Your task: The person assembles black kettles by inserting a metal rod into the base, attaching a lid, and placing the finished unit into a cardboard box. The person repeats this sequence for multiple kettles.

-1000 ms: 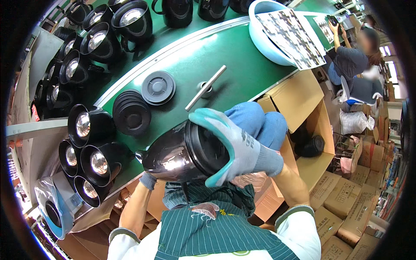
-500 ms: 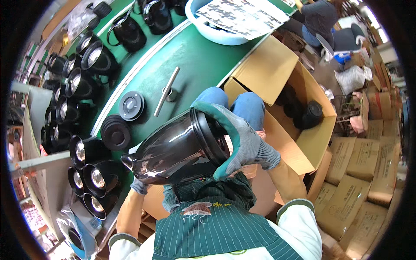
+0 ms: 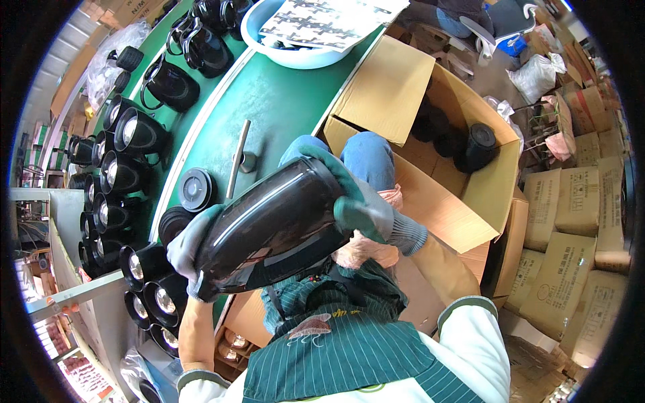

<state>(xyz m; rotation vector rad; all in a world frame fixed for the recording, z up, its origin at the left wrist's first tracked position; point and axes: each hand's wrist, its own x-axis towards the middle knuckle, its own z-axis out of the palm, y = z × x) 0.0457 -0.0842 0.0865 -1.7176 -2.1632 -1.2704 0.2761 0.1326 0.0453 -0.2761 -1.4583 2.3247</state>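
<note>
A glossy black jug (image 3: 269,218) lies tilted across my lap, its narrower end low at the left and its wide end up at the right. My left hand (image 3: 188,245), in a grey-and-green work glove, is closed on the narrow end. My gloved right hand (image 3: 366,208) wraps round the wide end, its fingers slightly blurred. On the green table just beyond are a round black disc (image 3: 196,189), a stack of dark discs (image 3: 176,218) and a metal bar tool (image 3: 238,158).
Several black jugs with shiny insides (image 3: 138,131) line the left side. A light blue basin (image 3: 295,57) with a patterned sheet stands far off. To the right, an open carton (image 3: 504,195) holds dark parts, beside stacked cartons (image 3: 561,282). A person (image 3: 463,17) sits beyond.
The jug has turned so its smooth side shows more and its spout no longer does. My left hand, mostly hidden before, now shows on the narrow end. The whole view has shifted somewhat.
</note>
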